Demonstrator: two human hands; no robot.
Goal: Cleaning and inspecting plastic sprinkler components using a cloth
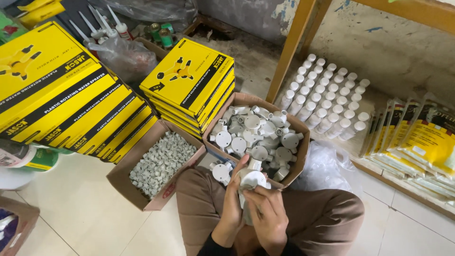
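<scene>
- Far left, a slanting row of flat yellow boxes [71, 99] leans over the pale tiled floor [71, 208].
- Next, an open cardboard box [124, 182] sits on the floor, filled with small grey plastic clips [161, 163].
- Behind it, a second stack of yellow boxes [189, 80] lies flat, just beside a larger carton.
- The left hand [232, 204] rises from the lap, wrist bent, palm turned right; its fingers are curled together around the side of a white round junction box [252, 179], thumb up against it.
- The junction box is held above the knees, touching the near edge of the larger carton.
- The right hand [268, 211] lies over the lower part of the fitting, back of the hand toward the camera, fingers pressed together and pinching a bit of white cloth or paper against it.
- The larger carton [303, 142] is heaped with grey-white round junction boxes [260, 132].
- Right of it, a crumpled clear plastic bag [324, 163] lies on the floor.
- Beyond, rows of white capped tubes [327, 102] stand under a wooden shelf leg [289, 52].
- Far right, yellow packets [422, 137] lean in a row.
</scene>
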